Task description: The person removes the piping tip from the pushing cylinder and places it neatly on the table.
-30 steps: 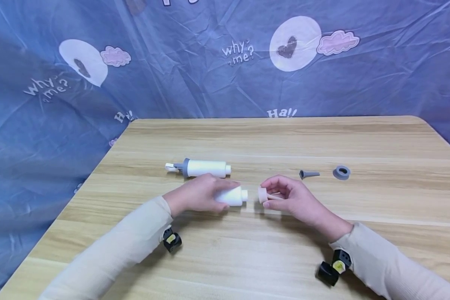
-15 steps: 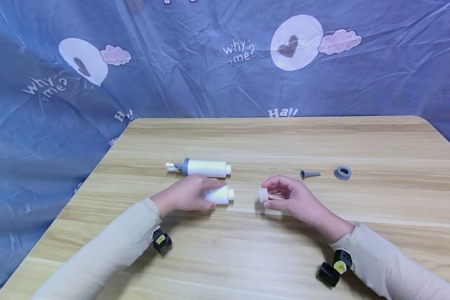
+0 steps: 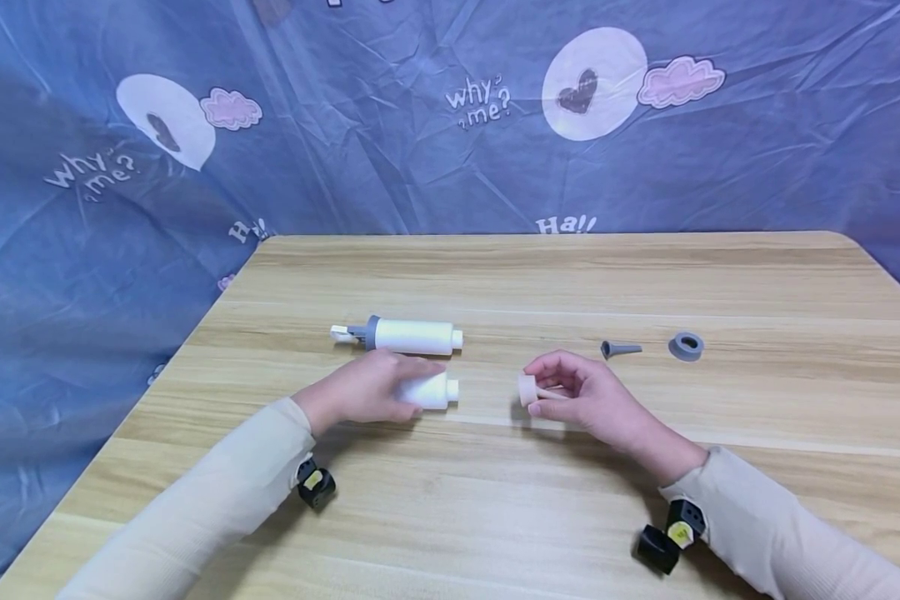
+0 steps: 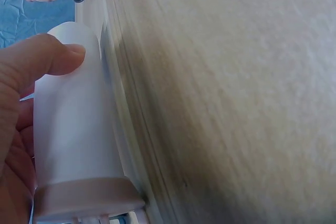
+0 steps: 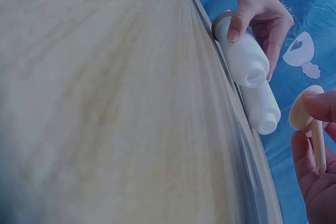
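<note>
Near the middle of the table in the head view, my left hand [image 3: 367, 388] grips a white syringe-like barrel [image 3: 429, 392] with a narrow neck pointing right. The left wrist view shows my thumb over the barrel [image 4: 73, 124] and a wide darker collar [image 4: 86, 198] at its near end. Across a gap to the right, my right hand [image 3: 588, 400] pinches a pale round cap [image 3: 527, 390] with a thin stem. In the right wrist view that stem runs from the cap [image 5: 299, 114] toward my palm. Whether the barrel touches the table is unclear.
A second white barrel [image 3: 414, 337] with a grey flange and a white end piece lies just behind my left hand. Farther right are a small grey cone-shaped nozzle [image 3: 619, 349] and a grey ring [image 3: 686, 346]. A blue printed cloth [image 3: 390, 125] hangs behind the table.
My left hand has moved left with the barrel, so the gap to the cap is wider. My right hand has stayed nearly still with the cap.
</note>
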A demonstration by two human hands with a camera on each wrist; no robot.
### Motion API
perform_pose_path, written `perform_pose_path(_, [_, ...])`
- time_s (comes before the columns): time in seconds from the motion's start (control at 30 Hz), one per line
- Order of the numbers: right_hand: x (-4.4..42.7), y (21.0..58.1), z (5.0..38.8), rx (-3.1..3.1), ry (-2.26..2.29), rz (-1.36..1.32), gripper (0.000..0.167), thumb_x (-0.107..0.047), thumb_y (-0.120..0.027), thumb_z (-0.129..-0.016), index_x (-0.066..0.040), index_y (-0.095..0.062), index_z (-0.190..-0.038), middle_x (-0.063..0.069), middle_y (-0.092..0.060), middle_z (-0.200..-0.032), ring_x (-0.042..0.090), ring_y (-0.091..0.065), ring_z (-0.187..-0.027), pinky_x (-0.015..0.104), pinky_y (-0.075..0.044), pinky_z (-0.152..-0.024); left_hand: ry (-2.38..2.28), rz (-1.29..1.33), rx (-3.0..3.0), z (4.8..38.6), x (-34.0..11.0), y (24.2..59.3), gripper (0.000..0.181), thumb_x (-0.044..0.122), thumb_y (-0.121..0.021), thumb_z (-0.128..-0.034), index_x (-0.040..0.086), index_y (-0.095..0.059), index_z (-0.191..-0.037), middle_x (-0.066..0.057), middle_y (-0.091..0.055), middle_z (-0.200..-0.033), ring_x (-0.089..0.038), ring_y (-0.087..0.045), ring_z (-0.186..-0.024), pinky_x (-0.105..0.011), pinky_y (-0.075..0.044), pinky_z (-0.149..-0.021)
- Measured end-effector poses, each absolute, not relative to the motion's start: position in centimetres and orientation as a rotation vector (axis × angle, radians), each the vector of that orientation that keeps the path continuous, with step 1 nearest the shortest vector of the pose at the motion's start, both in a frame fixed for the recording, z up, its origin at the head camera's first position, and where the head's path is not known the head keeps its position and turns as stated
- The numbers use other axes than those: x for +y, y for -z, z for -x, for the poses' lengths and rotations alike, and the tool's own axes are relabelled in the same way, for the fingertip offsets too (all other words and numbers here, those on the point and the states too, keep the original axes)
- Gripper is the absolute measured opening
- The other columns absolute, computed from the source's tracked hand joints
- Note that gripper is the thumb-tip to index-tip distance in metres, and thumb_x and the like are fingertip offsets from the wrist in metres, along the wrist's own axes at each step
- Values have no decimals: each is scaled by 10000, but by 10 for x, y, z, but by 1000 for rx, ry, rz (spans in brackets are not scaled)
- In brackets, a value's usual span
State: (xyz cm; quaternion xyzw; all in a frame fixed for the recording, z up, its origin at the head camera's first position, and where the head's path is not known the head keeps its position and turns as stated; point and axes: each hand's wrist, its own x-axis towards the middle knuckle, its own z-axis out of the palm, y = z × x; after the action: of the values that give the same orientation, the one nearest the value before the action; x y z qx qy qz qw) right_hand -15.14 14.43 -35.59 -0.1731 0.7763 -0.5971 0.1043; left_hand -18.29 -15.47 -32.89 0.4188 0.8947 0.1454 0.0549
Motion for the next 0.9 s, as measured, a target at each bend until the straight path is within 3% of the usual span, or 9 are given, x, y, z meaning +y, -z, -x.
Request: perform_pose_path(0.9, [145,355,152,2289,1763,461,404,-37,-739,-744,41,-566,-1101,140,-634,-972,118,-616,-881,223,-522,-753,-408,-1222,2725,182,-153,328,558,209,-735,-747,66,-574,-1261,-96,-602,-1240,-231,-577,-1115,-352,-469,-933])
